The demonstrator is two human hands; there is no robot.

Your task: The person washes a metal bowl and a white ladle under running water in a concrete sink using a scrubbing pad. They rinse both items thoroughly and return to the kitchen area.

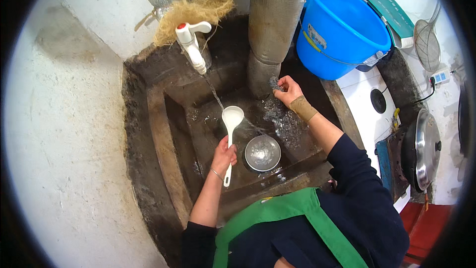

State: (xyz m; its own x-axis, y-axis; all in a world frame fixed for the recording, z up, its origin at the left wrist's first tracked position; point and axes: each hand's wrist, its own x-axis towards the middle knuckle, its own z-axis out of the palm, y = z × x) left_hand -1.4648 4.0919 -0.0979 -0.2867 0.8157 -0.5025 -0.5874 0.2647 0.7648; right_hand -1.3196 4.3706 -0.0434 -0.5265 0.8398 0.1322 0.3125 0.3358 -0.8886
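My left hand (224, 154) grips the handle of a white ladle (233, 115). The ladle's bowl is under a stream of water (214, 91) running from the white tap (191, 50). Over the right side of the concrete sink (202, 127), my right hand (288, 91) pinches a clump of metal scouring wool (275, 83). Grey, glittering material (284, 123) lies just below that hand; I cannot tell whether it is more wool or wet sink floor. A round metal bowl (263, 153) sits on the sink floor, right of the ladle's handle.
A foil-wrapped pipe (277, 15) comes down into the back of the sink. Tan fibre (195, 9) hangs behind the tap. A blue bucket (334, 34) stands at the back right. Further right are a wire strainer (427, 45), a power socket (441, 77) and a lidded pan (425, 149).
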